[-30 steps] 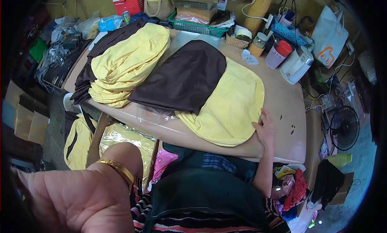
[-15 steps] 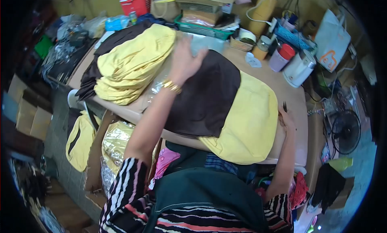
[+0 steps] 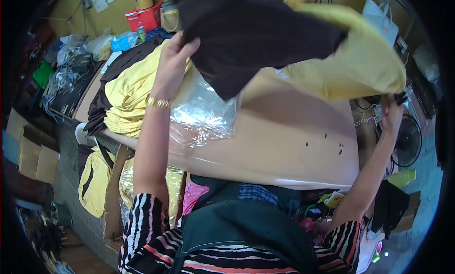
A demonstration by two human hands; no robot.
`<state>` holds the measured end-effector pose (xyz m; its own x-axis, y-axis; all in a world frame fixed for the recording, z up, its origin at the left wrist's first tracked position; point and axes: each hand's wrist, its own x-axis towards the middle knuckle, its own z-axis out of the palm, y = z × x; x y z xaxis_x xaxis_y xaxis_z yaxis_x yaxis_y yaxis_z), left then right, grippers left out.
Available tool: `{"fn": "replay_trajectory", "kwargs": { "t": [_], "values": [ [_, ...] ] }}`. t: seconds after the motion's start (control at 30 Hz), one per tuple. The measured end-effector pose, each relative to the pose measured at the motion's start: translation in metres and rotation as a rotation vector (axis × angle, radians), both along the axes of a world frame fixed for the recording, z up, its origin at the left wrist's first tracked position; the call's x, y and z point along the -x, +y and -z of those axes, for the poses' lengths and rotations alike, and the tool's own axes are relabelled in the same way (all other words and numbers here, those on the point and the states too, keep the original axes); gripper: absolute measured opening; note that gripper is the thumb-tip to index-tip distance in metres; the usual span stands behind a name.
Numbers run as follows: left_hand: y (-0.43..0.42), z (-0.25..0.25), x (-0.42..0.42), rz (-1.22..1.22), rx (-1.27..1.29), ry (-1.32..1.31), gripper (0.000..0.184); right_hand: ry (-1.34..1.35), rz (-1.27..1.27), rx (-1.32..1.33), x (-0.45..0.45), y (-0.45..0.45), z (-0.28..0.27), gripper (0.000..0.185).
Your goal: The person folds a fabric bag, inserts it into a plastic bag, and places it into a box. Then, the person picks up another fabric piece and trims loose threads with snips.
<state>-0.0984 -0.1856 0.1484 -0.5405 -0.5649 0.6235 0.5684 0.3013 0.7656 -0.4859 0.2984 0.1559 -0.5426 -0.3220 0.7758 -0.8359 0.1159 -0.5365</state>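
A two-tone fabric piece, dark brown on one side and yellow on the other, hangs in the air above the table, blurred by motion. My left hand pinches the edge of its brown end. At the far right, my right hand is closed at the yellow end's lower corner. A small dark tool also shows at those fingers; its kind is unclear. Left of my left hand lies a heap of yellow and brown fabric pieces. A clear plastic bag rests on the table under the raised cloth.
The tan-covered table bears a few dark specks. An open carton with plastic-wrapped yellow fabric stands below its left front edge. To the right is a black fan. A red basket sits at the back left.
The two-tone cloth has risen off the table, held at both ends, uncovering the tabletop and plastic bag. My left hand moved left and closed on it; my right hand moved up and right.
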Motion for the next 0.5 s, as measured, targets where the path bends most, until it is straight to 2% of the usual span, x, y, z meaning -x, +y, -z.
{"fn": "replay_trajectory", "kwargs": {
  "t": [0.07, 0.17, 0.2, 0.23, 0.27, 0.3, 0.33, 0.4, 0.43, 0.5],
  "values": [
    [-0.001, 0.042, -0.022, -0.007, 0.025, -0.165, 0.016, 0.355, 0.423, -0.382, -0.029, 0.022, 0.035, 0.012],
    [0.018, 0.082, -0.057, 0.254, 0.315, -0.474, 0.026, -0.576, 0.221, -0.475, -0.119, 0.007, 0.074, 0.02],
    [0.02, 0.106, -0.068, 0.119, 0.569, -0.666, 0.029, -0.587, 0.111, -0.56, -0.109, 0.029, 0.11, 0.02],
    [0.026, 0.106, -0.077, 0.042, 0.814, -0.838, 0.031, -0.599, -0.002, -0.642, -0.098, 0.049, 0.14, 0.02],
    [0.026, 0.114, -0.086, -0.125, 0.867, -0.862, 0.032, -0.606, 0.009, -0.643, -0.103, 0.055, 0.144, 0.02],
    [0.027, 0.12, -0.091, -0.298, 0.916, -0.883, 0.032, -0.58, 0.112, -0.571, -0.112, 0.052, 0.146, 0.019],
    [0.037, 0.114, -0.09, -0.287, 0.917, -0.884, 0.032, -0.555, 0.213, -0.499, -0.123, 0.045, 0.149, 0.019],
    [0.073, 0.09, -0.08, -0.326, 0.531, -0.961, 0.027, -0.551, 0.222, -0.478, -0.159, -0.004, 0.126, 0.019],
    [0.087, 0.104, -0.071, -0.241, 0.565, -0.872, 0.025, -0.538, 0.222, -0.458, -0.175, -0.036, 0.116, 0.019],
    [0.119, 0.127, -0.048, -0.103, 0.722, -0.779, 0.02, -0.586, -0.043, -0.452, -0.196, -0.089, 0.121, 0.017]
  ]
}}
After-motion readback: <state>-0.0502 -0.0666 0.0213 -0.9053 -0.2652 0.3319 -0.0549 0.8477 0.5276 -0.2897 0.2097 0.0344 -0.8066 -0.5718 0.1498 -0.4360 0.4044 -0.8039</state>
